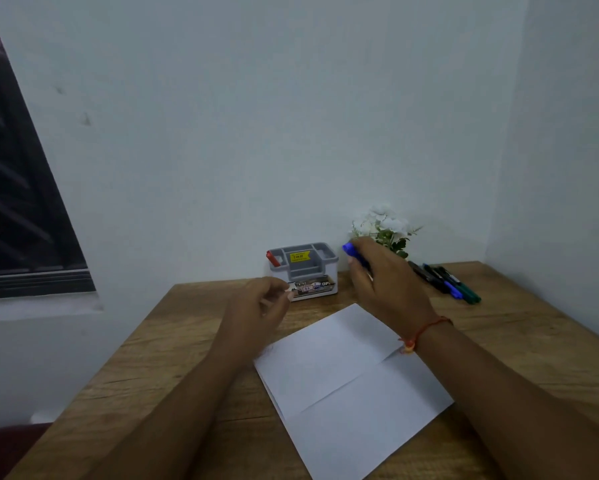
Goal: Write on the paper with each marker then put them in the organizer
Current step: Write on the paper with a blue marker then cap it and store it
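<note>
My right hand (383, 282) grips a blue marker (351, 251) and holds it in the air just right of the grey and white organizer (322, 271), capped end up and to the left. A red marker (274, 259) stands in the organizer's left slot. My left hand (260, 306) hovers in front of the organizer with loosely curled fingers and holds nothing. A creased white paper (346, 386) lies on the wooden table (159, 358) below both hands. Several more markers (445, 282) lie at the back right.
A small pot of white flowers (384, 226) stands against the wall behind my right hand. White walls close off the back and the right side. A dark window (17, 209) is at the left, beyond the table edge.
</note>
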{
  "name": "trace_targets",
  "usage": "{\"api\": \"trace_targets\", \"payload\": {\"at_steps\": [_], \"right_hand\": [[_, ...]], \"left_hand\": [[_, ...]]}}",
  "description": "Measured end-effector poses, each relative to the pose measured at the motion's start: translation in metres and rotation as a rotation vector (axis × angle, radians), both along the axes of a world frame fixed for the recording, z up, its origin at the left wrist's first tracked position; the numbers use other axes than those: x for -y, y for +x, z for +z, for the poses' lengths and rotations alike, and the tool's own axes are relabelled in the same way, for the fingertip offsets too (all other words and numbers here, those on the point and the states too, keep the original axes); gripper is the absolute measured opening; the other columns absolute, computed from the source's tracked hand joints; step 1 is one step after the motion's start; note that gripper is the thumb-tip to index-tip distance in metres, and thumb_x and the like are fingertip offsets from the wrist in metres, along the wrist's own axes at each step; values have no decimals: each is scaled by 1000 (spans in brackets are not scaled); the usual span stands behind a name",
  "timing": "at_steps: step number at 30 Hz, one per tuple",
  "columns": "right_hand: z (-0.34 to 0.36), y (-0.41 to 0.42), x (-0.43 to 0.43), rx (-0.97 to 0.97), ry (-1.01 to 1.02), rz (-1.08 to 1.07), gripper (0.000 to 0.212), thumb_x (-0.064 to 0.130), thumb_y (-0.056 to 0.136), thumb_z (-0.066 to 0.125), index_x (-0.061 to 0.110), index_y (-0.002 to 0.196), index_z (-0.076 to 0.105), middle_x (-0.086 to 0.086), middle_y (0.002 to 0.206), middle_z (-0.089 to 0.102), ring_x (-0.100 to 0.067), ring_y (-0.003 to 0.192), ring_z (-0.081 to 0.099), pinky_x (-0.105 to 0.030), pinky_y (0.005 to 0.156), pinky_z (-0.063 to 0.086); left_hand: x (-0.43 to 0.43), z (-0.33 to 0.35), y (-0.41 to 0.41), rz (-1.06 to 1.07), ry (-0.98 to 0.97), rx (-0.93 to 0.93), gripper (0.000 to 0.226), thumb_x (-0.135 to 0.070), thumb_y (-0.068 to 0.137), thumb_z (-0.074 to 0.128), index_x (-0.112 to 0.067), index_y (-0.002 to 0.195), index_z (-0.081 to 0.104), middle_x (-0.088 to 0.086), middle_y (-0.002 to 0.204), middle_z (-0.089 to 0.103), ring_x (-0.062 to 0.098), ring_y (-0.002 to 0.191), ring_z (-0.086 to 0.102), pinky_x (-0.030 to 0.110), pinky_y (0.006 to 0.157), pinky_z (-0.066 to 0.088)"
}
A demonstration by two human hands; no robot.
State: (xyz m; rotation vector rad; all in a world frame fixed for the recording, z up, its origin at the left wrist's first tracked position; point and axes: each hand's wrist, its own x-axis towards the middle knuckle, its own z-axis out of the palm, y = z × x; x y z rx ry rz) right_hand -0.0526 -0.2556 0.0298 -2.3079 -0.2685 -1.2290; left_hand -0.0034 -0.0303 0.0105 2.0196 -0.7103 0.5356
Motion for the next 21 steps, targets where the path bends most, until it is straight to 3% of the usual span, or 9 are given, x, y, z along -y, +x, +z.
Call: {"api": "trace_targets", "payload": {"at_steps": [3,7,11,17,21], "right_hand": [[-3,2,-13,-70,-145,131,25,30,102,51,22,121,65,6,90,62,-9,80,55,-27,68,44],[-8,6,-26,-211,-304,146,32,36,101,53,10,96,71,-1,80,66,-14,71,54,-32,63,42],[-13,5,-35,-260,-407,124,26,37,103,51,16,97,66,-2,89,66,-18,78,58,-36,64,47],[-11,2,-37,-262,-481,10,31,50,102,43,29,106,65,5,92,71,-17,80,64,-33,55,42],[-11,1,-45,-360,-405,35,34,51,103,40,25,111,60,3,93,68,-17,79,63,-31,55,42]], "left_hand": [[3,4,-5,-55,-124,-86,15,-28,89,67,-25,104,66,-12,91,68,-2,84,62,10,68,49],[5,7,-8,-137,-186,-178,21,-23,87,69,-27,107,65,-10,90,69,-1,85,64,19,76,54],[5,6,-8,-255,-227,-259,14,-16,86,70,-22,99,72,-1,86,73,8,80,69,24,73,56],[1,6,-5,-278,-228,-307,12,-10,84,71,-10,96,75,3,82,73,8,73,68,19,69,55],[-5,9,-2,-236,-234,-342,11,-12,83,73,-13,94,75,5,84,74,13,78,69,23,73,58]]}}
